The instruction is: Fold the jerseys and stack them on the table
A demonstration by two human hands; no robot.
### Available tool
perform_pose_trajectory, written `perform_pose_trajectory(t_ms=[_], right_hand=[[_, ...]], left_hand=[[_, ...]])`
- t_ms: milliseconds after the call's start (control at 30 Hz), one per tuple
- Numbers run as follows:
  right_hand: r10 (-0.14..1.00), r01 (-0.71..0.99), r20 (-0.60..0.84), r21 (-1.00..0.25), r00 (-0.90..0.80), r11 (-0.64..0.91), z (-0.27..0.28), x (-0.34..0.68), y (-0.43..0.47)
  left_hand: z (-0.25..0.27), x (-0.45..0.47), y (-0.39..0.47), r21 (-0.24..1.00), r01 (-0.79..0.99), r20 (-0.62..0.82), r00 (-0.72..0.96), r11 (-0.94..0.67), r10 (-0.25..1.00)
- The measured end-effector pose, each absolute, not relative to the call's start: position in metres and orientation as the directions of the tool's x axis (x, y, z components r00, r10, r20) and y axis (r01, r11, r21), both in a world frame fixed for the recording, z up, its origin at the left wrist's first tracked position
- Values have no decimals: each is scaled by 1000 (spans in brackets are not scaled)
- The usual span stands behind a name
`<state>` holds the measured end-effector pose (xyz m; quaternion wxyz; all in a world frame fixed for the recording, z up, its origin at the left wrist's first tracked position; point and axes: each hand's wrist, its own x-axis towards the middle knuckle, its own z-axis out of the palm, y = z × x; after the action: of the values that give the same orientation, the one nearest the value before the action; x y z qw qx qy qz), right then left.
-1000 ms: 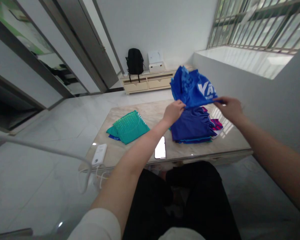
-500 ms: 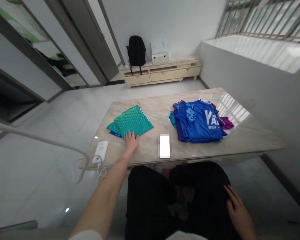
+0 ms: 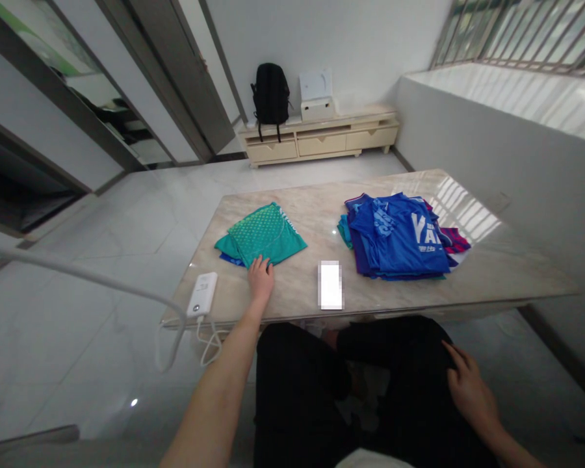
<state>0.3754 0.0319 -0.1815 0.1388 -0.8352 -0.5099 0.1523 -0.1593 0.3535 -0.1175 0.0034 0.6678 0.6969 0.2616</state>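
Marble table [image 3: 492, 273], left hand [image 3: 261, 278] on green shirt [image 3: 263, 234].

You have two piles of clothing on one beige marble-look table [image 3: 492, 273]: a small folded teal mesh pile [image 3: 260, 235] on the left and a larger stack topped by a blue printed jersey [image 3: 400, 237] on the right; how many garments each holds cannot be counted. One flat phone [image 3: 330, 285] lies near the front edge between them, and one white power bank [image 3: 202, 294] sits at the near left corner. Far off, you see one black backpack [image 3: 270, 94], one white box [image 3: 316, 95] and one cream low cabinet [image 3: 322, 140].
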Motion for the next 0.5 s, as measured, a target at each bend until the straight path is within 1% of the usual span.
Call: perform_pose_trajectory(t_ms=[133,300,500], right_hand=[[880,794,-128,-385,458,-470,-179,373,31],[883,795,-139,-391,447,-464,-182,375,35],[880,772,-95,-442,465,-456,-196,381,35]], left_hand=[[-116,-159,353,413,911,344,-139,-17,929],[-110,-159,351,480,877,344,-211,22,915],[-91,-149,322,584,810,363,-321,54,875]])
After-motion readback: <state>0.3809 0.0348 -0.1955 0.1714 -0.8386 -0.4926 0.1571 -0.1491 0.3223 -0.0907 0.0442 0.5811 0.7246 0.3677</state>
